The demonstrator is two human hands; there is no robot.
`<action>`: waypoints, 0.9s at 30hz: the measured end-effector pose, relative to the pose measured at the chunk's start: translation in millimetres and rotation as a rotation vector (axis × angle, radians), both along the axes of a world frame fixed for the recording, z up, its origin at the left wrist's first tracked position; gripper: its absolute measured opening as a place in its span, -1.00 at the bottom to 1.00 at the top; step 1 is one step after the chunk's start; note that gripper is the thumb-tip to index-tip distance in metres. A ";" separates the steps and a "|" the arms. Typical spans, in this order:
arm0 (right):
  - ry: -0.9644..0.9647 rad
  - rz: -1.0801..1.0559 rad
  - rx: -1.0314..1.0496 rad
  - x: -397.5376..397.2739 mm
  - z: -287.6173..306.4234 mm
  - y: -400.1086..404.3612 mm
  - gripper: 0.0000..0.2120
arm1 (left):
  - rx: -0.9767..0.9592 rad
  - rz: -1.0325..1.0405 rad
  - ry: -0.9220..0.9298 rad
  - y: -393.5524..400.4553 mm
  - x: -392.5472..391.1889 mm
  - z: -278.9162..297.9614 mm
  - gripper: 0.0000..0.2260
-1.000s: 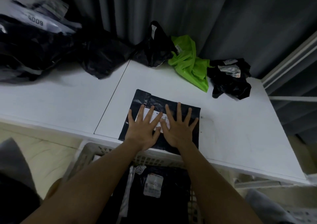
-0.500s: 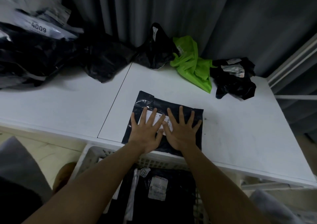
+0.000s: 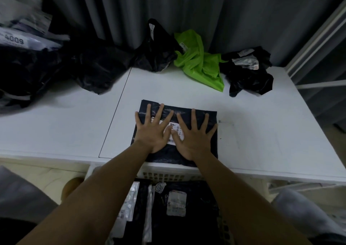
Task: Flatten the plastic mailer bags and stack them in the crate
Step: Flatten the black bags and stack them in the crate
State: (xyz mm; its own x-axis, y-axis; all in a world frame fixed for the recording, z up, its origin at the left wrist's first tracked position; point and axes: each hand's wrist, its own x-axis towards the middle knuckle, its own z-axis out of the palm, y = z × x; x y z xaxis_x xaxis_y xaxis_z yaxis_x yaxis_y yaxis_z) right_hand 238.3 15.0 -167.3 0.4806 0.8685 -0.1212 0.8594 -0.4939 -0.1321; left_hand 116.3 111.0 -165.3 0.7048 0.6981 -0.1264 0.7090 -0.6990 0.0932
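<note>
At centre frame, our left hand [image 3: 152, 132] and right hand [image 3: 192, 138] press flat, fingers spread, on the black mailer [image 3: 209, 151] at the table [image 3: 262, 141] edge. We judge flattening nearly done; next we must grip it and lower it into the crate [image 3: 164, 175] below.

I read this as a parcel-sorting or packing room. Evidence: crumpled mailers [image 3: 247, 72] with shipping labels heaped on a white table [image 3: 252, 132], a numbered bag [image 3: 20, 40] marked 4009, and a plastic crate [image 3: 168, 175] of labelled bags below.
</note>
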 end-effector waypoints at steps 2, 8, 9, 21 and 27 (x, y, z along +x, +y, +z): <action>0.007 -0.003 -0.007 -0.1 -0.1 -0.4 -0.39 | -0.004 0.007 -0.004 0.4 0.3 -1.1 -0.51; 0.018 -0.002 -0.020 1.4 1.0 0.8 -0.39 | -0.020 0.003 -0.001 2.3 2.3 -0.4 -0.51; 0.024 -0.006 -0.026 0.8 -0.7 0.3 -0.39 | -0.024 0.000 0.009 1.7 1.7 -1.3 -0.51; -0.001 -0.003 -0.022 3.4 -4.5 2.7 -0.39 | -0.015 0.001 -0.020 2.5 1.5 -3.4 -0.51; -0.002 -0.011 -0.009 1.5 -3.6 0.2 -0.37 | -0.011 0.003 -0.069 -0.3 -1.3 -3.8 -0.52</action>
